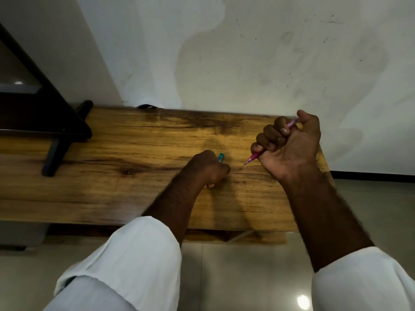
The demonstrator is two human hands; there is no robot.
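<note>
I saw the right hand (289, 147) fisted around the pink pen (252, 158), tip bared; a slip could have marked the wooden table (112, 176). The left hand (207, 168) curled around something teal (221, 157), possibly its cap.

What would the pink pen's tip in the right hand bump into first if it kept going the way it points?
Probably the wooden table. The right hand grips the pink pen with its tip slanting down and left, just above the bare wood. The left hand lies further that way, but depth is hard to judge.
</note>
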